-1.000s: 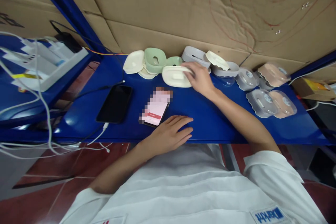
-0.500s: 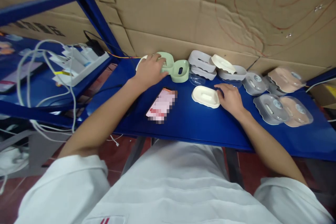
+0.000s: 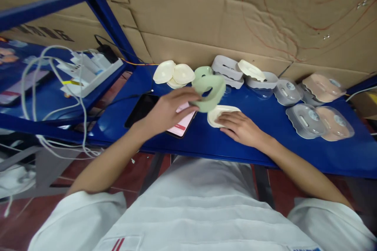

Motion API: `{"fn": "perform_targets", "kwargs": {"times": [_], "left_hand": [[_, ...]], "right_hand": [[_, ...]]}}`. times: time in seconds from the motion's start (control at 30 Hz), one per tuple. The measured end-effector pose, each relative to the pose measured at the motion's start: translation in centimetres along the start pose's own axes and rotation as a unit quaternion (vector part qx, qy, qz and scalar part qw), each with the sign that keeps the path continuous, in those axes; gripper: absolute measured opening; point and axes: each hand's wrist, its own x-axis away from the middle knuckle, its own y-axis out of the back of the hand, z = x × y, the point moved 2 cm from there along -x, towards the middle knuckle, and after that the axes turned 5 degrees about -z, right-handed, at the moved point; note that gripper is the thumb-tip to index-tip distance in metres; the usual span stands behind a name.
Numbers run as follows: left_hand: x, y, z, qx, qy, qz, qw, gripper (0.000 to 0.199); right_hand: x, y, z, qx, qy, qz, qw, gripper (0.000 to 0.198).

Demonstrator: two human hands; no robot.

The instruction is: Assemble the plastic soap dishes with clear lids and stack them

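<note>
One pale-green, rounded plastic dish (image 3: 218, 85) is hanging tilted from the left hand's (image 3: 167, 111) grasping fingers; the right hand (image 3: 243, 126) is lying, fingers unclenched, over a cream oblong plastic tray (image 3: 212, 117). An edge-only grip may be inviting slippage onto the lit, flat black phone (image 3: 178, 128) beneath the left fingers.

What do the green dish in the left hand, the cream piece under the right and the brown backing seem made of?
Green dish: probably plastic, satin; smooth, moulded curves. Cream piece: likely plastic, low sheen; rounded rim, though partly covered. Brown backing: apparently cardboard, matte; creases and seams.
</note>
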Motion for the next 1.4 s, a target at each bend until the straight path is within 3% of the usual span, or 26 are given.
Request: {"fn": "perform_targets", "kwargs": {"times": [0.1, 0.17, 0.3, 0.37, 0.47, 0.6, 0.83, 1.03, 1.4], "left_hand": [[1.1, -2.0, -1.5, 0.006, -0.061, 0.036, 0.997, 0.028], [0.8, -3.3, -1.3, 0.020, -0.097, 0.065, 0.993, 0.027], [-0.9, -5.1, -0.2, 0.092, -0.161, 0.132, 0.974, 0.025], [-1.5, -5.6, 0.1, 0.104, -0.183, 0.156, 0.965, 0.025], [-1.8, -6.5, 0.5, 0.077, -0.198, 0.178, 0.961, 0.026], [-1.7, -7.6, 0.5, 0.001, -0.201, 0.182, 0.962, 0.037], [-1.7, -7.6, 0.9, -0.046, -0.184, 0.170, 0.967, 0.022], [-1.2, -7.4, 1.3, -0.050, -0.190, 0.182, 0.963, 0.020], [-0.5, -7.7, 0.2, -0.153, -0.248, 0.170, 0.941, 0.012]], "right_hand": [[0.4, 2.1, 0.9, 0.004, 0.037, -0.069, 0.997, 0.019], [0.6, 3.4, 0.3, 0.026, 0.010, -0.110, 0.994, 0.017], [1.1, 4.0, -2.2, 0.022, -0.032, -0.037, 0.999, 0.057], [1.4, 3.2, -3.0, -0.001, -0.007, -0.002, 1.000, 0.055], [1.9, 1.9, -2.8, 0.019, 0.023, 0.000, 1.000, 0.044], [2.1, 0.8, -1.9, 0.062, 0.023, 0.003, 0.998, 0.035], [1.9, 0.5, -2.4, 0.077, -0.014, -0.023, 0.997, 0.032], [1.8, 0.3, -2.1, 0.061, -0.009, 0.031, 0.998, 0.043], [0.7, 1.3, -1.4, 0.026, 0.039, 0.054, 0.997, 0.038]]}}
